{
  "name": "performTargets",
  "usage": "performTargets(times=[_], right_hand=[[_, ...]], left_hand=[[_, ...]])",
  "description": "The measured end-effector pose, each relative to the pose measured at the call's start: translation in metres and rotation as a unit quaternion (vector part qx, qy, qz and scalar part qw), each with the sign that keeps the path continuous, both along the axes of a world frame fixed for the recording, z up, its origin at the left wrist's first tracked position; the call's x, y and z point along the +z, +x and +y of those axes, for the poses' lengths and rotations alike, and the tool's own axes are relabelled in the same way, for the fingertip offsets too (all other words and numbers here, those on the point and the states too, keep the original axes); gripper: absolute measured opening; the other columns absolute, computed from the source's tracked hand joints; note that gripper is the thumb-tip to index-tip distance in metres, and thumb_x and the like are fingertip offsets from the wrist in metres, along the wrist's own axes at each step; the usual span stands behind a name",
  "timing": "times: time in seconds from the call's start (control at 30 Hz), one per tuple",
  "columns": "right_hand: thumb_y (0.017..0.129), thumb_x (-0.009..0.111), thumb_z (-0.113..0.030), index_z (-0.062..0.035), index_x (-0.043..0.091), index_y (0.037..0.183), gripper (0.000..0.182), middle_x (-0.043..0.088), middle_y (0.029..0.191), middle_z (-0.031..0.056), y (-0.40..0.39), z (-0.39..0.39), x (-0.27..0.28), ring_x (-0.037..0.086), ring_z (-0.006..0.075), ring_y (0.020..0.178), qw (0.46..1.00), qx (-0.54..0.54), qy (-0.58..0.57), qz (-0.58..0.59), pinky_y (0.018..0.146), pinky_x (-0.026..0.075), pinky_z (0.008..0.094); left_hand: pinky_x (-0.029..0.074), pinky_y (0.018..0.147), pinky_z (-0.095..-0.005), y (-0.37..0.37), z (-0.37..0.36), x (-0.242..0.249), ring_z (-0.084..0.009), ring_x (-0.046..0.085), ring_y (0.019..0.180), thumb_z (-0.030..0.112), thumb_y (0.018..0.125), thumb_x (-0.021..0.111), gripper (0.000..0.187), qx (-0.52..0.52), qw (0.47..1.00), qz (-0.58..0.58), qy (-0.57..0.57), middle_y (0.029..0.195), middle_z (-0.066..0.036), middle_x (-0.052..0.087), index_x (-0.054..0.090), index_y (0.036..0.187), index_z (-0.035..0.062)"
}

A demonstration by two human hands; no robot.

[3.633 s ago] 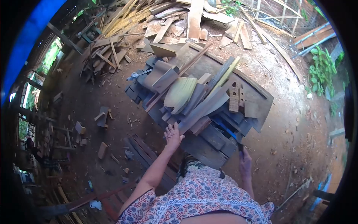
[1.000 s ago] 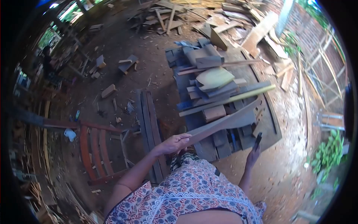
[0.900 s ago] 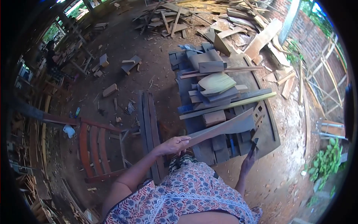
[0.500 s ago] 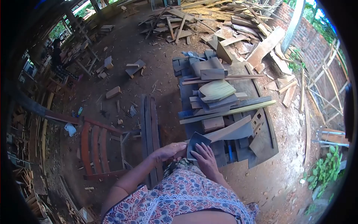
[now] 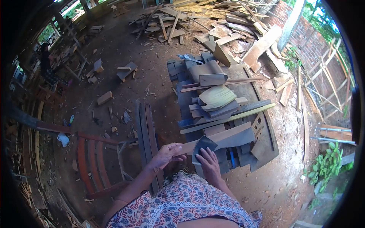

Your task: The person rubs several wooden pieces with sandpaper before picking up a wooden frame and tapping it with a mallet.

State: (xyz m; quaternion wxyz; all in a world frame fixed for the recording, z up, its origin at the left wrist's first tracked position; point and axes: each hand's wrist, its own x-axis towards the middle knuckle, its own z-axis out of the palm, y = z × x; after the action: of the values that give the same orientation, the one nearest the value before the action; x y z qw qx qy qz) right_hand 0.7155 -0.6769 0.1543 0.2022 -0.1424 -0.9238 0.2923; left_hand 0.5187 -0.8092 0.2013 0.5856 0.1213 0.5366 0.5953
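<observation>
A long, pale wooden slat (image 5: pixel 232 132) slants from my lap up over the bench. My left hand (image 5: pixel 166 156) is closed around its near end, thumb on top. My right hand (image 5: pixel 208 162) holds a dark, bent sheet of sandpaper (image 5: pixel 204 145), which lies across the slat just ahead of my left hand. The right fingers press on the sheet's right side, and its top edge curls up. Part of the slat is hidden under the sandpaper.
The bench (image 5: pixel 272 150) bears stacked boards, a yellowish wood piece (image 5: pixel 218 97) and a long yellow-edged strip (image 5: pixel 232 118). A reddish slatted chair frame (image 5: pixel 91 163) and upright dark planks (image 5: pixel 147 129) stand left. Scrap wood (image 5: pixel 171 26) is heaped behind. A person (image 5: pixel 46 64) is far left.
My left hand has moved slightly left and lifted, with the slat's near end now showing beside it. The sandpaper has shifted a little along the slat. The whole view has swung slightly.
</observation>
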Motion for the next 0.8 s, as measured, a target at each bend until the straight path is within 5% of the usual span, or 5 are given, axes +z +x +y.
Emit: performTargets(times=[0.27, 0.53, 0.63, 0.7, 0.8], right_hand=[[0.077, 0.053, 0.005, -0.0086, 0.056, 0.119, 0.044, 0.048, 0.130, 0.0148, 0.024, 0.062, -0.037, 0.045, 0.0335, 0.121, 0.950, -0.256, -0.166, 0.069, 0.102, 0.034, 0.0414], [0.077, 0.047, 0.011, -0.0056, 0.057, 0.116, 0.043, 0.053, 0.124, 0.0161, 0.037, 0.047, 0.027, 0.047, 0.0343, 0.120, 0.993, 0.024, 0.033, 0.114, 0.102, 0.037, 0.0390], [0.080, 0.049, 0.008, -0.0068, 0.054, 0.120, 0.044, 0.052, 0.125, 0.0144, 0.064, 0.094, -0.023, 0.044, 0.0305, 0.123, 0.989, -0.058, -0.049, 0.130, 0.104, 0.035, 0.0379], [0.092, 0.044, -0.001, 0.0007, 0.049, 0.125, 0.034, 0.052, 0.126, 0.0163, 0.088, 0.135, -0.065, 0.048, 0.0232, 0.119, 0.914, -0.185, -0.334, 0.135, 0.097, 0.040, 0.0317], [0.091, 0.044, -0.001, 0.0018, 0.048, 0.124, 0.033, 0.058, 0.118, 0.0172, 0.113, 0.153, -0.049, 0.054, 0.0219, 0.112, 0.922, -0.232, -0.301, 0.070, 0.094, 0.043, 0.0309]], left_hand=[[0.054, 0.074, -0.0279, 0.007, 0.017, 0.026, -0.0204, 0.065, 0.085, 0.031, 0.095, 0.047, 0.043, 0.004, 0.994, 0.108, 0.036, 0.100, -0.015, 0.061, 0.051, 0.117, -0.0058], [0.055, 0.073, -0.0300, 0.089, 0.026, 0.061, -0.0212, 0.066, 0.080, 0.030, 0.095, 0.047, 0.041, 0.143, 0.965, 0.216, 0.047, 0.095, -0.016, 0.063, 0.056, 0.110, -0.0070], [0.054, 0.068, -0.0258, 0.123, 0.022, 0.080, -0.0181, 0.065, 0.078, 0.027, 0.095, 0.048, 0.037, 0.206, 0.939, 0.272, 0.054, 0.092, -0.014, 0.064, 0.059, 0.106, -0.0067], [0.053, 0.063, -0.0251, 0.139, 0.009, 0.090, -0.0166, 0.065, 0.072, 0.026, 0.096, 0.047, 0.035, 0.283, 0.899, 0.332, 0.021, 0.087, -0.013, 0.064, 0.060, 0.104, -0.0057], [0.052, 0.061, -0.0248, 0.161, -0.001, 0.102, -0.0152, 0.064, 0.070, 0.025, 0.096, 0.047, 0.034, 0.292, 0.870, 0.396, -0.016, 0.085, -0.012, 0.065, 0.061, 0.101, -0.0050]])
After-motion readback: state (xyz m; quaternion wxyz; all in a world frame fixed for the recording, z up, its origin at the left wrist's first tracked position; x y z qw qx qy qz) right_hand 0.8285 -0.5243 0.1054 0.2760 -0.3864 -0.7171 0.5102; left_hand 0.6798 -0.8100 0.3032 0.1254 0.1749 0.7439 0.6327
